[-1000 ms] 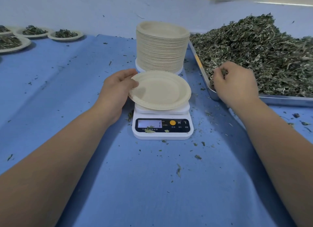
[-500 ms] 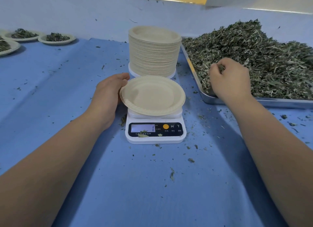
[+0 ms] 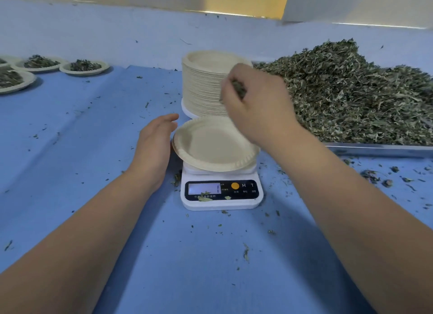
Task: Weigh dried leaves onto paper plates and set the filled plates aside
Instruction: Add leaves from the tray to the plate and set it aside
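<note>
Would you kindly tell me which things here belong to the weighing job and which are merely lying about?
In the job: empty beige paper plate on white digital scale; pinch of dried leaves in right hand; green leaf heap in steel tray; tall stack of spare plates; filled plates, far left; left hand beside the empty plate.
Lying about: loose leaf crumbs on blue cloth.

A person's left hand point(image 3: 155, 147) rests open just beside the left rim of the paper plate point(image 3: 210, 144), fingers straight and relaxed, palm turned toward the plate, bare forearm reaching in from the lower left. The right hand point(image 3: 255, 105) hangs above the plate's far edge, knuckles up, fingers curled round a clump of dried leaves point(image 3: 237, 88), its bare forearm slanting in from the plate's lower right.
</note>
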